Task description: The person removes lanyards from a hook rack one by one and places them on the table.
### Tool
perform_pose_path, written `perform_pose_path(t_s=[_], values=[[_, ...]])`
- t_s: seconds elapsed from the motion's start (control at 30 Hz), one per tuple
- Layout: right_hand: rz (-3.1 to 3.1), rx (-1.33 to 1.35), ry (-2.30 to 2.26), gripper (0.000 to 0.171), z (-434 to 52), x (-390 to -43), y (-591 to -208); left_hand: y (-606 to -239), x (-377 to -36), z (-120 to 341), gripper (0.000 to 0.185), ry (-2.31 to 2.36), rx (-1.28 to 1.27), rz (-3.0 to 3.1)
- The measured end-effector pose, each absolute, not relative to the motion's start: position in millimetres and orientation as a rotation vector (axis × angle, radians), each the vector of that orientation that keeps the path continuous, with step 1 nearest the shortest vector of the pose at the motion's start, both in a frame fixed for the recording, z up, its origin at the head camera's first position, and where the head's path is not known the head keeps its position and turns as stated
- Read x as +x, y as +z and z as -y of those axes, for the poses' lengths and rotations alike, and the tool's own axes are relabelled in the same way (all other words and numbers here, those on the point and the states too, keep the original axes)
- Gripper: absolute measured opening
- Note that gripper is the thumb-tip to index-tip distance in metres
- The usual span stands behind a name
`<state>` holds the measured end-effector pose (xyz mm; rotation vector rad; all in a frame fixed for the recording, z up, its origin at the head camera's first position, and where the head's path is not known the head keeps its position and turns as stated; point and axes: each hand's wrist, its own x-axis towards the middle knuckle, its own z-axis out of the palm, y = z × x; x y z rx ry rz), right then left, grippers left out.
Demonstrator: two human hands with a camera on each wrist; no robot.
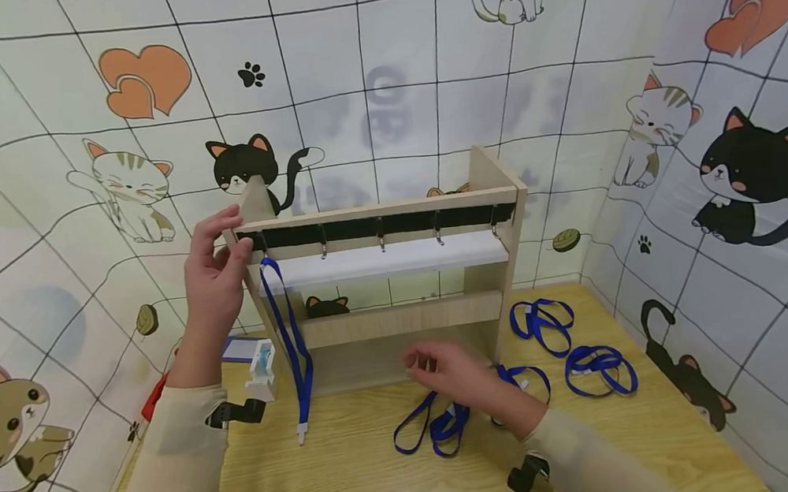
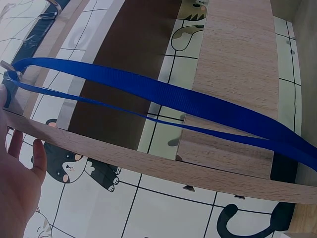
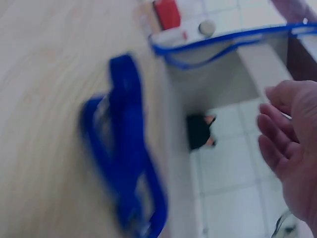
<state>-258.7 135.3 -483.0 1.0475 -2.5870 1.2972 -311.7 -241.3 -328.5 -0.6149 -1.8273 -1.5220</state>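
A small wooden rack (image 1: 401, 320) carries a dark strip with several metal hooks along its upper front. My left hand (image 1: 214, 263) grips the rack's upper left corner, thumb in front and fingers around the side panel. From the leftmost hook, beside that thumb, hangs a blue lanyard (image 1: 297, 350); its loop stretches across the left wrist view (image 2: 163, 99), with its white end low in the head view. In front of the rack's lower shelf, my right hand (image 1: 452, 371) has loosely bent fingers and holds nothing. Below it on the table lies a bundled blue lanyard (image 1: 447, 427).
More coiled blue lanyards (image 1: 543, 327) lie right of the rack, one (image 1: 600, 370) nearer the table's right edge. Left of the rack stand a small white holder (image 1: 261, 370) and a blue-edged card (image 1: 240, 349). Cat-print walls enclose the wooden table (image 1: 359, 479) behind and at both sides.
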Motion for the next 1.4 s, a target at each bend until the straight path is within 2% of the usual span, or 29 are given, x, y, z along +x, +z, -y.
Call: perform_pose_path(t_s=[0.3, 0.5, 0.67, 0.97, 1.4], values=[[2.202, 1.034, 1.319, 0.033, -55.9, -264.3, -431.0, -327.2, -313.0, 240.2, 0.034, -1.516, -0.591, 1.843], [2.238, 0.991, 1.326, 0.036, -2.0, -263.6, -410.5, -327.9, -312.6, 240.9, 0.033, -1.501, -0.575, 1.848], [2.415, 0.9, 1.154, 0.031, 32.0, -264.5, -405.7, -328.8, -310.3, 241.3, 0.035, -1.515, -0.584, 1.835], [2.471, 0.8, 1.185, 0.024, 65.8, -260.9, -403.8, -326.9, -312.2, 240.8, 0.034, -1.503, -0.618, 1.822], [2.305, 0.675, 1.228, 0.018, 88.8, -264.9, -408.9, -327.0, -310.4, 239.8, 0.034, -1.493, -0.595, 1.834]])
